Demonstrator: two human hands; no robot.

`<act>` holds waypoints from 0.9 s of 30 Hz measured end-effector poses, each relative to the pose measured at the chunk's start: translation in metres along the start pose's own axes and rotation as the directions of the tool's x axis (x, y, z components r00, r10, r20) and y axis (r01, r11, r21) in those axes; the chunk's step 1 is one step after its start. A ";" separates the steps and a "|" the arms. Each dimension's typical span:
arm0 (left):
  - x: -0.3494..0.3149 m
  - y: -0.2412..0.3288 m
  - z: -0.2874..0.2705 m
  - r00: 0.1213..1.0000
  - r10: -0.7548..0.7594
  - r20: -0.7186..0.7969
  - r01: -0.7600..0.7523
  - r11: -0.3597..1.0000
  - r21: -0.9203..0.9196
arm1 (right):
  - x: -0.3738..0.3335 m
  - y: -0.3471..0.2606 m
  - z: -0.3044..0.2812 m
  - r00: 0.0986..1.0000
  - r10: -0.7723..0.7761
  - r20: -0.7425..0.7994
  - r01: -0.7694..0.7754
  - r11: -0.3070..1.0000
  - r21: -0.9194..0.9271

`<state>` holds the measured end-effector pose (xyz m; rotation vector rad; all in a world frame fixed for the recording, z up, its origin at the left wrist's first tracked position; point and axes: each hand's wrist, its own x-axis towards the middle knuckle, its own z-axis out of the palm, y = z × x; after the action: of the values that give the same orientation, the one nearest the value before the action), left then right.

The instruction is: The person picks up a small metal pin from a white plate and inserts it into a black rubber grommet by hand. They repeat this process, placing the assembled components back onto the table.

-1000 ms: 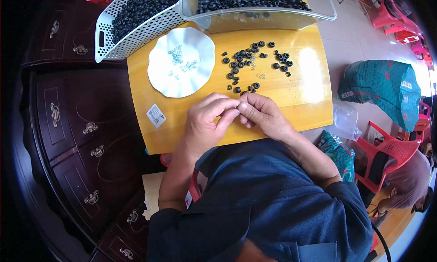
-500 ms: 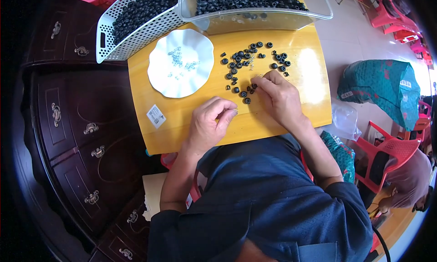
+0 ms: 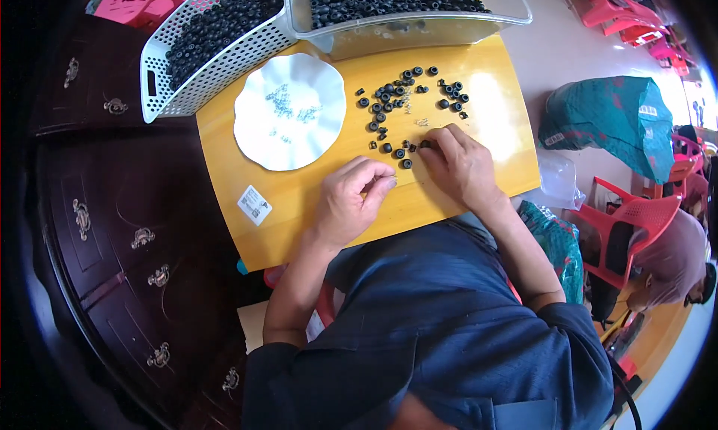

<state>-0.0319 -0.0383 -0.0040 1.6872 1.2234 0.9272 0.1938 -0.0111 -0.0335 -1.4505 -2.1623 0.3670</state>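
Observation:
My left hand (image 3: pixel 348 200) is closed in a pinch just above the near part of the yellow table (image 3: pixel 299 224). Something tiny may sit at its fingertips, too small to make out. My right hand (image 3: pixel 462 167) pinches a small round black cap (image 3: pixel 425 143) close to the tabletop. Left of those fingers lie other black caps (image 3: pixel 399 153) and a few smaller black pieces (image 3: pixel 406 143). Farther off, more caps are scattered in a loose arc, with small silvery springs (image 3: pixel 407 101) among them. A white wavy-edged plate (image 3: pixel 250 134) bears many tiny silvery pieces (image 3: pixel 280 101).
A white perforated basket (image 3: pixel 153 105) and a clear bin (image 3: pixel 404 40), both full of black parts, stand along the far edge. A printed label (image 3: pixel 254 205) lies at left. Dark drawers (image 3: pixel 112 243) flank the table. Right are a teal sack (image 3: pixel 606 123), red chairs (image 3: pixel 636 224) and another person (image 3: pixel 669 254).
My right hand's fingertips have come down slightly and now show a round black cap between them. My left hand keeps its pinch. The whole view has tilted a little.

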 end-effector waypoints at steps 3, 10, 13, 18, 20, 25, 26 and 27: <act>0.001 -0.002 -0.003 0.999 0.016 0.039 -0.016 1.000 -0.007 | -0.006 -0.012 -0.014 0.975 0.218 0.044 -0.223 0.956 0.193; 0.002 0.003 0.009 0.994 0.051 0.095 -0.037 0.989 -0.143 | -0.022 -0.023 -0.022 0.858 0.453 0.243 -0.380 0.241 0.893; 0.006 0.011 0.020 0.995 0.071 0.070 -0.058 0.983 -0.172 | -0.031 -0.020 -0.024 0.823 0.399 0.403 -0.358 -0.186 0.915; 0.013 0.022 0.041 0.997 0.071 0.000 -0.070 0.981 -0.179 | -0.045 -0.006 -0.027 0.845 0.260 0.467 -0.332 -0.429 0.840; 0.014 0.030 0.049 0.997 0.078 -0.017 -0.080 0.985 -0.155 | -0.047 0.000 -0.028 0.862 0.213 0.459 -0.308 -0.501 0.809; 0.021 0.060 0.060 0.989 0.140 -0.045 -0.145 0.982 -0.121 | -0.047 0.001 -0.029 0.897 0.160 0.412 -0.237 -0.612 0.754; 0.022 0.062 0.061 0.989 0.143 -0.035 -0.146 0.984 -0.107 | -0.047 0.000 -0.029 0.895 0.165 0.414 -0.236 -0.612 0.755; 0.022 0.062 0.062 0.984 0.173 -0.041 -0.175 0.983 -0.052 | -0.048 0.001 -0.028 0.893 0.171 0.416 -0.235 -0.611 0.756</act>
<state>0.0517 -0.0404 0.0318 1.7604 1.0763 1.0911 0.2242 -0.0564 -0.0224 -0.4685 -0.2758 1.9533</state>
